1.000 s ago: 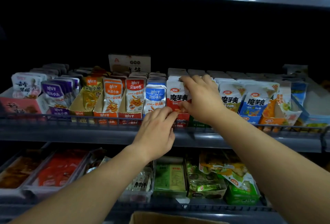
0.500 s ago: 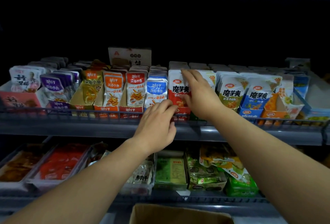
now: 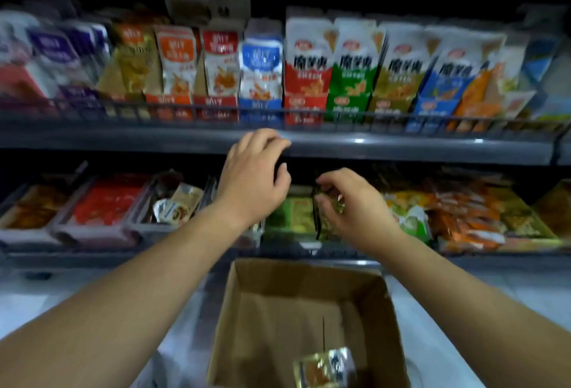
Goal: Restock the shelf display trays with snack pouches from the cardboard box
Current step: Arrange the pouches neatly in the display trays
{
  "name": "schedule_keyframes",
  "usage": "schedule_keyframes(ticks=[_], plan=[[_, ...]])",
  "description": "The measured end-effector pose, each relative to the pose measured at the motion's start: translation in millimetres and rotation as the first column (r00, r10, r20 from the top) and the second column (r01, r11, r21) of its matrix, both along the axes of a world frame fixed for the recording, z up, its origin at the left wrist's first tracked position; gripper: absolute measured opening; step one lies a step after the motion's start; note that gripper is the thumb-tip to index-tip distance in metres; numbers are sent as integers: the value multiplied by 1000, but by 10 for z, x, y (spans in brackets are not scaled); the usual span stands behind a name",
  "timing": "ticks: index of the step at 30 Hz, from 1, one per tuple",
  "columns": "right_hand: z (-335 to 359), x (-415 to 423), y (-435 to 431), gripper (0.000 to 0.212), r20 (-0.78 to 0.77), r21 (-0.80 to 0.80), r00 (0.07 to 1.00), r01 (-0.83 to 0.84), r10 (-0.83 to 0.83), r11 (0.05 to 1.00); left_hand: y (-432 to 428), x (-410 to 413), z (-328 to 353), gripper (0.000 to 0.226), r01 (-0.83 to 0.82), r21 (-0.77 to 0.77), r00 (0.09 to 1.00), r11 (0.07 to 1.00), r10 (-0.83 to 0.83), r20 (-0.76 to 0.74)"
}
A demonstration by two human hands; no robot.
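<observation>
Remaining pouch (image 3: 324, 367): one gold snack pouch in the near right corner of the cardboard box (image 3: 278, 310). It's tilted, and blur hides its long axis.
Box: open-topped, below the shelves, between both forearms.
Right hand (image 3: 349, 202): in front of the lower shelf trays (image 3: 102, 202), fingers loosely curled, no pouch seen in them.
Left hand (image 3: 253, 177): just below the upper shelf edge (image 3: 401, 146), fingers curled, holding nothing visible.
Key relation: the pouch lies below both hands, toward the person, on the right side. The right hand is nearer, so my call is a right-hand reach down.
Upper display trays (image 3: 306, 106): konjac pouches (image 3: 352, 66) upright, rows reaching the front rail.
</observation>
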State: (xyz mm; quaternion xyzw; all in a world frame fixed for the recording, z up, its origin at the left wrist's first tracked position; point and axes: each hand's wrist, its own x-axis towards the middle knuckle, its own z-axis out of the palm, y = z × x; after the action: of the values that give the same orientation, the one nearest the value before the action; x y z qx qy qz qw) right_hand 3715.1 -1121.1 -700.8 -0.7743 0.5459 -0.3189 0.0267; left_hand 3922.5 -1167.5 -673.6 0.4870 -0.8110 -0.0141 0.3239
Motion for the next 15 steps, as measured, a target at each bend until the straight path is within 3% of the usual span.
schedule_keyframes(ticks=[3,8,11,15], plan=[[-827,-24,327,26,-81,279,996,-1,24,960,246,121,-570,34,-74,218,995,973,88,-56],[-1967,-137,787,26,-158,670,987,104,4,735,684,386,-1758,44,-239,492,971,837,211,113],[-2453,-182,989,30,-164,820,986,136,0,555,898,543,-2281,48,-295,581,955,758,229,186],[-2874,-193,1041,37,-183,918,981,146,66,369,1115,609,-2638,51,-226,657,972,719,212,101]])
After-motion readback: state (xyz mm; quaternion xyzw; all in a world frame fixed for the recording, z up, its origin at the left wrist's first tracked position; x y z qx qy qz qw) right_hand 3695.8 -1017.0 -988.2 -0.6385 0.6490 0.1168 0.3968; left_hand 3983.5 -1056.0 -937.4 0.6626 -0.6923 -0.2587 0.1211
